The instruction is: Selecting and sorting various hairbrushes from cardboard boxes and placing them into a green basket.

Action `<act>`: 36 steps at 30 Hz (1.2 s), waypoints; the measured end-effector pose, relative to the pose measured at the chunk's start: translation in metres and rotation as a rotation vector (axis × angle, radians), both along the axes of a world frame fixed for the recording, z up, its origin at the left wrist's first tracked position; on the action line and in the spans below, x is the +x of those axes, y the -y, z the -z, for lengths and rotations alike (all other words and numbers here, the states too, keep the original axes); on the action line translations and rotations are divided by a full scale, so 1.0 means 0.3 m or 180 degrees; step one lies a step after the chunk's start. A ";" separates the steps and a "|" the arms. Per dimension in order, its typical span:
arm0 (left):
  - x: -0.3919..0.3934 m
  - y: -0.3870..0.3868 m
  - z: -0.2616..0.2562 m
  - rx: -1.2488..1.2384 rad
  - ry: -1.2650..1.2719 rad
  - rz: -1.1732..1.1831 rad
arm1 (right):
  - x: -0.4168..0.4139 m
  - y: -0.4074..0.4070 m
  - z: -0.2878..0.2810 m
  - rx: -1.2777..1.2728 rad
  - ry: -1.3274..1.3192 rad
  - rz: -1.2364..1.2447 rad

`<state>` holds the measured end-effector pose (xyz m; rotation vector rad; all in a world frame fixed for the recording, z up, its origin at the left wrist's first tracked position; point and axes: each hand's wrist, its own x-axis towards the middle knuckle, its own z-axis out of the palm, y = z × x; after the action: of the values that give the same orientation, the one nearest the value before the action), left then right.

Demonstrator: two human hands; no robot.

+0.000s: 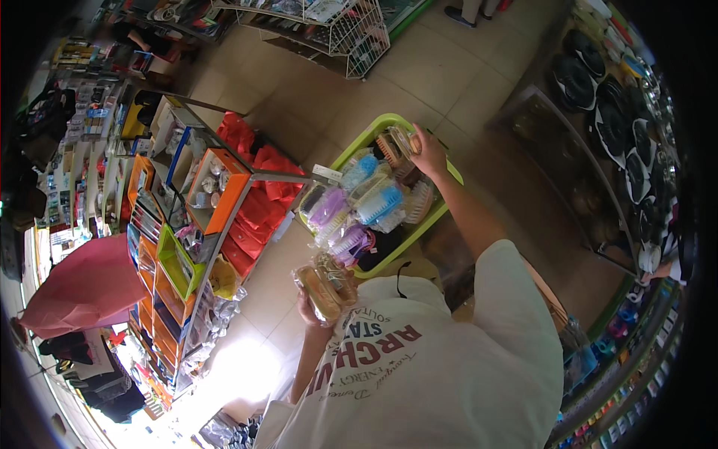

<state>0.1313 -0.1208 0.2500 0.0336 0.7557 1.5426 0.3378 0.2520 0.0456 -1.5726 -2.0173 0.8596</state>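
Observation:
My left hand [310, 312] holds wooden-backed brushes [321, 292] in clear plastic wrap, close to my shirt front. Reaching over the far end of a lime-green plastic basket [392, 262], my right hand [429, 151] grips a wrapped wooden scrubbing brush [404, 141]. Another brush with a brown back [387, 147] lies right beside it. Heaped in the basket are several plastic-wrapped scrubbing brushes, among them a blue one [381, 205] and a purple one [349, 242]. A white label [327, 174] sits at the basket's left rim.
To the left stands a metal rack [224, 216] with orange and green trays and red bags [263, 196]. A white wire rack [359, 45] stands ahead on the tiled floor. Black pans [611, 120] line the right side. Another person's feet [468, 14] show at the top.

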 end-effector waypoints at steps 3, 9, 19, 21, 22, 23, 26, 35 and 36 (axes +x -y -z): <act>-0.010 0.006 0.018 0.0117 0.0002 0.0118 | -0.008 -0.013 -0.001 -0.0085 0.0317 -0.0027; 0.013 0.002 -0.002 -0.0008 0.0056 0.0076 | -0.015 -0.005 -0.027 -0.0048 0.0094 0.0313; 0.009 -0.033 0.013 -0.0002 0.0016 0.0045 | 0.047 0.260 -0.036 -0.0931 -0.0247 0.0022; 0.020 -0.052 0.001 -0.0019 0.0000 0.0129 | 0.043 0.298 0.001 -0.0374 -0.0669 -0.0124; 0.025 -0.059 -0.003 -0.0028 -0.0033 0.0167 | 0.049 0.313 0.005 -0.0114 -0.0830 -0.0116; 0.030 -0.067 -0.001 -0.0039 -0.0029 0.0192 | 0.051 0.321 0.011 -0.0122 -0.0827 -0.0090; 0.040 -0.097 0.007 0.0112 0.0001 0.0373 | 0.059 0.346 0.031 0.0427 -0.1123 0.0217; 0.090 -0.216 0.078 -0.0672 -0.0413 0.0663 | -0.003 0.643 -0.561 -0.3228 -0.3126 -0.1220; 0.111 -0.244 0.067 -0.0748 -0.0630 0.0658 | -0.014 0.669 -0.543 -0.3219 -0.3125 -0.1198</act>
<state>0.1644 -0.0477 0.2298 0.0885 1.0538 1.2586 0.3336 0.0513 0.2087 -0.7385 -1.1317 2.4409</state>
